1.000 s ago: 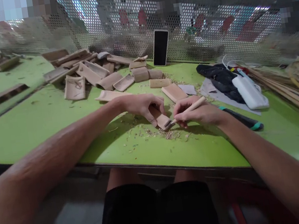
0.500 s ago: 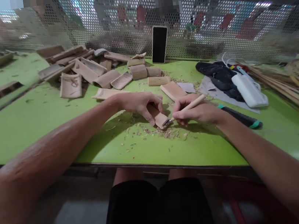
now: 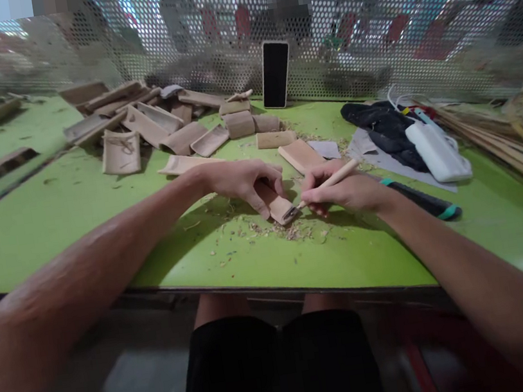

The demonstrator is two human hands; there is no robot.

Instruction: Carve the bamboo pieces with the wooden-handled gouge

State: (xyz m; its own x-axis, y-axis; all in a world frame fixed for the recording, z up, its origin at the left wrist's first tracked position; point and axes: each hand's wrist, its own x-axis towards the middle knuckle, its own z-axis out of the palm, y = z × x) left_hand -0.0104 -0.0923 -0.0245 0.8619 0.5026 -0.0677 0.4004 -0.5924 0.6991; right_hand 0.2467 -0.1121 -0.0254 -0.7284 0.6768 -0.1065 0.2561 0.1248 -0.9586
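Observation:
My left hand (image 3: 252, 183) is closed around a small bamboo piece (image 3: 278, 206), pressing it to the green table (image 3: 192, 257). The far part of that piece is hidden under the fingers. In a pen-like grip, my right hand (image 3: 338, 188) holds a carving tool (image 3: 342, 173) with a pale wooden handle. Its dark metal tip touches the near right end of the bamboo piece, where a dark mark shows. Wood shavings (image 3: 295, 230) lie around that end. Just beyond my right hand rests a flat wooden block (image 3: 302, 156).
Several split bamboo pieces (image 3: 183, 139) are heaped at the back left. A phone (image 3: 276, 74) leans on the perforated metal screen (image 3: 201, 42). To the right lie a black-and-green handle (image 3: 425, 199), a dark cloth (image 3: 383, 130), a white power strip (image 3: 438, 148) and long bamboo strips (image 3: 518, 150).
Both hands keep their grips at nearly the same place. The camera view has shifted slightly. The tool tip remains against the bamboo piece's end.

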